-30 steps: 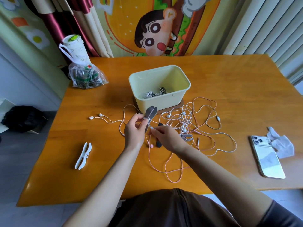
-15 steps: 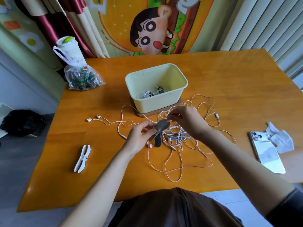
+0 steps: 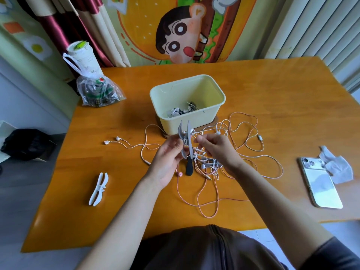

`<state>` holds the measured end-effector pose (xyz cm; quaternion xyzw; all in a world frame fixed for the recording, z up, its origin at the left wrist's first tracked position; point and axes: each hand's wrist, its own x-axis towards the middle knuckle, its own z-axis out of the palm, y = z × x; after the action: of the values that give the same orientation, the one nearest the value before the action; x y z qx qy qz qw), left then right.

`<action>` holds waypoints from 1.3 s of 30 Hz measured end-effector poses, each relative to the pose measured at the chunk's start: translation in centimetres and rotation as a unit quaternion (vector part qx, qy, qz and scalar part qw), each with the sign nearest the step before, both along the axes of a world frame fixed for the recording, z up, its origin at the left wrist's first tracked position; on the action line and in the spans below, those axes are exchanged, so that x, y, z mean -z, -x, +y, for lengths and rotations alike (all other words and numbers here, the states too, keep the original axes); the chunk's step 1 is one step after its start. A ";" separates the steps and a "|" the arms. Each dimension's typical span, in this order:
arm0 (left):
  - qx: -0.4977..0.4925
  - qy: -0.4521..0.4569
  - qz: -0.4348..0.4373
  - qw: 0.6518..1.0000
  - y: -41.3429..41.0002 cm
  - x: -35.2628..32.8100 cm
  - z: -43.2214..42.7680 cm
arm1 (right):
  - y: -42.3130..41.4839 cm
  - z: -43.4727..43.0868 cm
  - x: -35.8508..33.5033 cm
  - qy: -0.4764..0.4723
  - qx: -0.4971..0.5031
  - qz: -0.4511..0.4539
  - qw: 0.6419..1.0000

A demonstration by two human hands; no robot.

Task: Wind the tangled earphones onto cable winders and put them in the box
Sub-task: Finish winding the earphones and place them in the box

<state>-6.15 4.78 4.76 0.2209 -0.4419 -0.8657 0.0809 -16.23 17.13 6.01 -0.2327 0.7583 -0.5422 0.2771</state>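
Observation:
My left hand [image 3: 168, 158] holds a grey cable winder [image 3: 186, 137] upright in front of the pale yellow box [image 3: 194, 121]. Pinched in the fingers of my right hand [image 3: 214, 150] is a white earphone cable, right beside the winder. A tangle of white and pink earphones [image 3: 243, 145] spreads over the table under and to the right of my hands. One pair of earbuds [image 3: 112, 140] lies stretched out to the left. A black winder [image 3: 189, 168] lies below my hands, a white winder [image 3: 98, 189] at the left. Inside the box lie wound earphones [image 3: 182, 111].
A phone [image 3: 319, 184] lies face down at the right with a crumpled tissue [image 3: 338, 166] beside it. A plastic bag and a paper cup [image 3: 85, 57] stand at the table's back left corner. A black bag [image 3: 25, 143] sits on the floor to the left.
The grey winder went from upright to tilted flat and is upright again. My right hand swung out to the right with the cable and came back beside the winder.

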 end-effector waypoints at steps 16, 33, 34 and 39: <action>-0.087 -0.054 -0.077 0.992 0.9 1.0 -0.3 | -4.0 -2.5 3.3 -0.061 0.002 -0.039 0.997; -0.081 0.535 -0.111 0.834 -1.0 4.2 -1.7 | -1.2 0.0 -1.0 -0.147 -0.133 0.257 0.946; -0.069 0.536 -0.103 0.835 -1.0 3.9 -1.5 | -0.7 0.3 -1.2 -0.145 -0.123 0.268 0.944; -0.037 0.498 -0.094 0.861 -0.6 2.6 -0.8 | 0.8 0.8 -1.8 -0.121 -0.087 0.301 0.942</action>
<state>-5.56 3.96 2.19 0.2477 -0.8109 -0.5020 0.1705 -17.07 17.92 7.78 -0.4147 0.8431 -0.3249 0.1080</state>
